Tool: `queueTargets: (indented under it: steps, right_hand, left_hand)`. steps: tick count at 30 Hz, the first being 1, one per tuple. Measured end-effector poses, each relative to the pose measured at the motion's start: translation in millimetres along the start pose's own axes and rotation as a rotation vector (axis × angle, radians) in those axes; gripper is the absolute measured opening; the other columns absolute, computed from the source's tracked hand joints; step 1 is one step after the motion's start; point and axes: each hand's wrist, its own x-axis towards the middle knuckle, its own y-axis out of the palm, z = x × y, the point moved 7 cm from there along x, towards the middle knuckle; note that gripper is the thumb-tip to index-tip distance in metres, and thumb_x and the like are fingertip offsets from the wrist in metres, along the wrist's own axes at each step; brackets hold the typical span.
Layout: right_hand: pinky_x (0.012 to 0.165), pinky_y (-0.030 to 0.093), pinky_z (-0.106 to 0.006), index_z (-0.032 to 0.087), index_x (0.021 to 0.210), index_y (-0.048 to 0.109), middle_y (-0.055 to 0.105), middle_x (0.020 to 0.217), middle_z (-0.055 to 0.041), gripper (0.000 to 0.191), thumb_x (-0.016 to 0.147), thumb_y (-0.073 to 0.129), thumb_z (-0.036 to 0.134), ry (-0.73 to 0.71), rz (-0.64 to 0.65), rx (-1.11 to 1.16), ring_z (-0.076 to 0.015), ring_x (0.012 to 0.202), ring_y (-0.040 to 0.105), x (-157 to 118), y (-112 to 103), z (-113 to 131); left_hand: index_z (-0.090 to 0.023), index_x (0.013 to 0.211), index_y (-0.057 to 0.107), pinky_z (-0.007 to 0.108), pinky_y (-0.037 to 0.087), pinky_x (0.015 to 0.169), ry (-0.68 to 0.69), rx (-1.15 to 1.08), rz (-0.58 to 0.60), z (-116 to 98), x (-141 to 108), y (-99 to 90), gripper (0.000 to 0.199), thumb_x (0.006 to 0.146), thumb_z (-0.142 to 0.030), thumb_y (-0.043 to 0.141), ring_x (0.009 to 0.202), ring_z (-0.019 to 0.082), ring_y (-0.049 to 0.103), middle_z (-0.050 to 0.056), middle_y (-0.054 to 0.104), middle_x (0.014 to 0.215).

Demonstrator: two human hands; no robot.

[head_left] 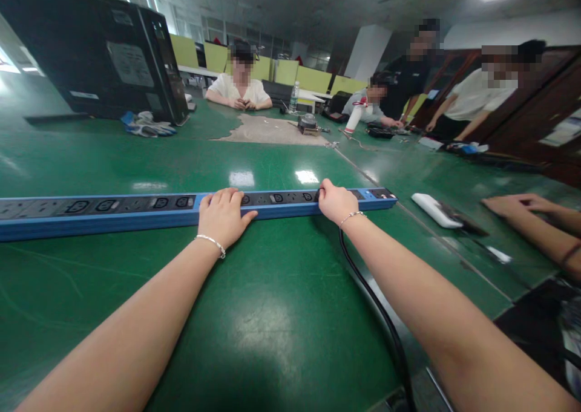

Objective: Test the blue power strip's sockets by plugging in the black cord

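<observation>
A long blue power strip (149, 218) with black sockets lies across the green table. My left hand (223, 217) rests on top of it near its middle, fingers over the far edge and thumb spread to the right. Farther right, my right hand (336, 202) is closed at the strip's sockets, around the end of a black cable (372, 291). The cable runs from beneath that hand down past the table's near edge. What the fingers grip is mostly hidden.
A black computer case (104, 55) stands back left, with gloves (147, 124) beside it. A white device (436, 210) and another person's hands (517, 205) are at the right. Several people sit or stand across the green table (254, 315). A bottle (294, 97) stands far back.
</observation>
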Motion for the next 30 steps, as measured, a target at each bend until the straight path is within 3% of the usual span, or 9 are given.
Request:
queueTargets:
  steps: [5, 7, 11, 13, 17, 22, 30]
  right_hand:
    - [0.071, 0.046, -0.036, 0.021, 0.112, 0.055, 0.067, 0.088, -0.0120, 0.034, 0.091, 0.030, 0.032, 0.003, 0.011, 0.038, -0.0275, 0.083, 0.064, 0.8, -4.7, -2.5]
    - [0.071, 0.045, -0.036, 0.020, 0.111, 0.055, 0.067, 0.088, -0.0121, 0.034, 0.091, 0.031, 0.032, 0.030, -0.048, 0.087, -0.0274, 0.083, 0.064, -0.3, -21.2, -6.3]
    - [0.074, 0.044, -0.034, 0.019, 0.113, 0.055, 0.067, 0.092, -0.0108, 0.033, 0.091, 0.033, 0.032, 0.015, -0.285, 0.267, -0.0241, 0.085, 0.062, -4.4, -70.5, -4.4]
    - [0.074, 0.043, -0.030, 0.020, 0.106, 0.057, 0.067, 0.093, -0.0081, 0.029, 0.089, 0.037, 0.031, -0.097, -0.256, 0.387, -0.0207, 0.085, 0.062, -3.2, -78.3, 12.6]
    - [0.070, 0.043, -0.026, 0.020, 0.102, 0.057, 0.068, 0.086, -0.0040, 0.028, 0.087, 0.038, 0.034, -0.281, -0.030, 0.538, -0.0162, 0.077, 0.061, -1.4, -57.8, 65.0]
    - [0.074, 0.044, -0.028, 0.021, 0.095, 0.058, 0.069, 0.091, -0.0066, 0.025, 0.085, 0.040, 0.035, -0.311, 0.041, 0.410, -0.0203, 0.087, 0.063, -1.8, -32.0, 115.1]
    - [0.074, 0.047, -0.035, 0.021, 0.101, 0.056, 0.069, 0.093, -0.0099, 0.029, 0.086, 0.034, 0.033, -0.301, 0.053, 0.250, -0.0257, 0.087, 0.065, 1.4, -26.7, 135.6]
  left_hand:
    - [-0.020, 0.119, 0.052, 0.044, 0.030, 0.100, -0.010, 0.002, 0.012, 0.2, 0.8, -0.3, 0.049, 0.084, -0.052, 0.045, 0.122, 0.027, 0.045, 0.012, 0.054, 0.130]
    - [-0.020, 0.119, 0.053, 0.044, 0.030, 0.100, -0.010, 0.000, 0.015, 0.2, 0.9, -0.2, 0.048, 0.084, -0.052, 0.045, 0.122, 0.027, 0.045, 0.012, 0.054, 0.130]
    - [-0.020, 0.119, 0.053, 0.045, 0.029, 0.100, -0.010, -0.004, 0.005, 0.0, 0.7, -0.8, 0.048, 0.084, -0.052, 0.046, 0.122, 0.027, 0.045, 0.012, 0.054, 0.130]
    - [-0.019, 0.118, 0.053, 0.044, 0.029, 0.100, -0.011, -0.002, -0.002, -0.3, 0.4, -1.4, 0.048, 0.083, -0.051, 0.046, 0.121, 0.027, 0.045, 0.012, 0.055, 0.129]
    - [-0.019, 0.118, 0.053, 0.043, 0.030, 0.100, -0.007, 0.002, -0.015, -1.0, -0.3, -2.0, 0.047, 0.083, -0.050, 0.048, 0.121, 0.027, 0.045, 0.012, 0.056, 0.128]
    - [-0.020, 0.118, 0.053, 0.042, 0.029, 0.100, -0.003, -0.001, -0.027, -1.2, -0.9, -1.9, 0.046, 0.083, -0.049, 0.050, 0.119, 0.026, 0.046, 0.011, 0.056, 0.128]
    - [-0.020, 0.114, 0.053, 0.041, 0.031, 0.098, -0.009, -0.011, -0.038, -0.8, -0.2, -2.3, 0.044, 0.081, -0.049, 0.053, 0.117, 0.026, 0.047, 0.010, 0.057, 0.125]
